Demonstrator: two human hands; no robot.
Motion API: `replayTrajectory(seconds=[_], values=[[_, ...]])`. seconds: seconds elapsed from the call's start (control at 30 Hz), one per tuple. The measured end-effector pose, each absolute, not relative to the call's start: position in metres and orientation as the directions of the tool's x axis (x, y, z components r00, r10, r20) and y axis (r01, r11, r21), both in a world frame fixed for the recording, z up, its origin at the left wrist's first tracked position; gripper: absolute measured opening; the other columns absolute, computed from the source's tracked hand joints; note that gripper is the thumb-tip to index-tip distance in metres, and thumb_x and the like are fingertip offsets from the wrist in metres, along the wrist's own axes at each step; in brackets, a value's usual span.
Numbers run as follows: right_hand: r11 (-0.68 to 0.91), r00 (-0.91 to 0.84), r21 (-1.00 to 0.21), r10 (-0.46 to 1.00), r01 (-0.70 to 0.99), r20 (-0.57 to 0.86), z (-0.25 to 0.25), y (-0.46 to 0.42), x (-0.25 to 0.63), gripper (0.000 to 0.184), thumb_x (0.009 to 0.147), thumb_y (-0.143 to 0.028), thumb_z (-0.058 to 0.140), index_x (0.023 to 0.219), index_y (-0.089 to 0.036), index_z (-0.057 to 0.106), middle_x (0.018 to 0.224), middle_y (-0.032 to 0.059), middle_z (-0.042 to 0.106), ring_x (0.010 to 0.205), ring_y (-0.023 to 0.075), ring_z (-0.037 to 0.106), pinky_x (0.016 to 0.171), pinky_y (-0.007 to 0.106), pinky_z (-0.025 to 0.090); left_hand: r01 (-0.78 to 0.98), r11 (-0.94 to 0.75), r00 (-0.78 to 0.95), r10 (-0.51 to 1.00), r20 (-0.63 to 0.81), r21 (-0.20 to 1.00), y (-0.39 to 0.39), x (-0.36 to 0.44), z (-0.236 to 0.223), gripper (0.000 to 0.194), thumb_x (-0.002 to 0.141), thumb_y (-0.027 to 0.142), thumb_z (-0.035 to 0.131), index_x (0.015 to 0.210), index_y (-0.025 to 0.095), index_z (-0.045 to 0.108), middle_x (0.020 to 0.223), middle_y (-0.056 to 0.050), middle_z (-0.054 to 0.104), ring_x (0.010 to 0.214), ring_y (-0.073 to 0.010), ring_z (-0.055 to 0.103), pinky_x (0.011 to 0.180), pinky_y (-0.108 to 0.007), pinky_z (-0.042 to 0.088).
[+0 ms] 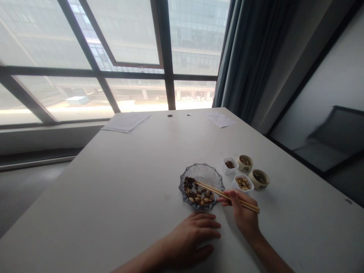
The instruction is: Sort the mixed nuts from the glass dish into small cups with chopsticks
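My right hand (244, 216) grips a pair of wooden chopsticks (227, 195), their tips over dark pieces (188, 184) at the left side of a scalloped glass bowl (209, 171). Whether the tips pinch a piece is too small to tell. Pale nuts in shells (200, 199) and brown ones lie in the near part of the bowl. My left hand (195, 235) rests on the table just in front of the bowl, fingers stretched out, holding nothing.
Right of the bowl stand two white square cups (233, 170) and two round cream cups (265, 183), with nuts or dark pieces inside. Papers (125, 123) lie at the far left of the white table (136, 182), and another sheet (223, 120) at the far right.
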State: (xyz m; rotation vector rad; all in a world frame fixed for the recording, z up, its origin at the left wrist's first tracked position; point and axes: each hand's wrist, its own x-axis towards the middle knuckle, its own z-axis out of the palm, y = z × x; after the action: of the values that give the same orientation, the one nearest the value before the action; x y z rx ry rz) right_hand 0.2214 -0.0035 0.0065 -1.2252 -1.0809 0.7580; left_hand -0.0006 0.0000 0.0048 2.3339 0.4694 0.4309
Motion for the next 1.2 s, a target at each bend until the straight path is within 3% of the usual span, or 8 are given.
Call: replayTrajectory(seconds=[0.27,0.47,0.67,0.83,1.03,1.2], values=[[0.202,0.405,-0.975,0.886,0.097,0.224,0.01,-0.005,0.22,0.051,0.094,-0.065,0.067,0.081,-0.017,0.078,0.069,0.01,0.08,0.063,0.0288,0.081,0.058,0.035,0.068,0.207,-0.686,0.882,0.439,0.17,0.698,0.0,-0.001,0.004,0.042,0.093,0.024,0.069,0.135,0.029,0.067,0.147,-0.006,0.068,0.143,-0.0311,0.057,0.123,-0.049,0.042],[0.246,0.506,-0.963,0.82,0.112,0.268,0.023,-0.007,0.238,0.051,0.092,-0.063,0.071,0.081,-0.014,0.079,0.066,0.0116,0.079,0.056,0.0276,0.079,0.053,0.034,0.067,0.203,-0.686,0.878,0.443,0.181,0.698,0.0,-0.001,0.006,0.04,0.094,0.025,0.068,0.133,0.028,0.068,0.146,-0.007,0.069,0.143,-0.0305,0.057,0.123,-0.047,0.043],[0.335,0.709,-0.917,0.591,0.219,0.385,0.073,-0.028,0.286,0.044,0.093,-0.055,0.072,0.083,-0.012,0.077,0.067,0.0106,0.078,0.053,0.0241,0.076,0.054,0.034,0.065,0.214,-0.67,0.877,0.451,0.162,0.711,0.0,-0.001,0.008,0.044,0.091,0.021,0.069,0.134,0.03,0.068,0.146,-0.005,0.068,0.144,-0.0307,0.056,0.122,-0.047,0.043],[0.236,0.834,-0.911,0.372,0.338,0.406,0.079,-0.052,0.33,0.041,0.095,-0.05,0.068,0.075,-0.014,0.073,0.061,0.0057,0.072,0.046,0.0177,0.07,0.05,0.027,0.061,0.242,-0.668,0.875,0.464,0.14,0.704,0.0,0.0,0.009,0.046,0.089,0.016,0.07,0.132,0.031,0.068,0.145,-0.004,0.069,0.143,-0.0296,0.057,0.123,-0.044,0.044],[0.188,0.837,-0.955,0.463,0.228,0.291,0.037,-0.06,0.359,0.051,0.089,-0.061,0.073,0.081,-0.011,0.071,0.065,0.009,0.076,0.053,0.0206,0.076,0.055,0.027,0.065,0.245,-0.674,0.877,0.461,0.138,0.697,0.001,0.001,0.01,0.045,0.09,0.016,0.068,0.132,0.03,0.069,0.146,-0.005,0.069,0.143,-0.0299,0.057,0.122,-0.044,0.044],[0.149,0.848,-0.963,0.457,0.224,0.268,0.034,-0.061,0.361,0.052,0.09,-0.063,0.072,0.081,-0.011,0.071,0.063,0.0087,0.075,0.052,0.0204,0.076,0.055,0.027,0.065,0.241,-0.672,0.877,0.46,0.139,0.701,0.001,0.001,0.011,0.044,0.089,0.018,0.07,0.131,0.03,0.07,0.145,-0.006,0.07,0.142,-0.0306,0.057,0.122,-0.045,0.045]])
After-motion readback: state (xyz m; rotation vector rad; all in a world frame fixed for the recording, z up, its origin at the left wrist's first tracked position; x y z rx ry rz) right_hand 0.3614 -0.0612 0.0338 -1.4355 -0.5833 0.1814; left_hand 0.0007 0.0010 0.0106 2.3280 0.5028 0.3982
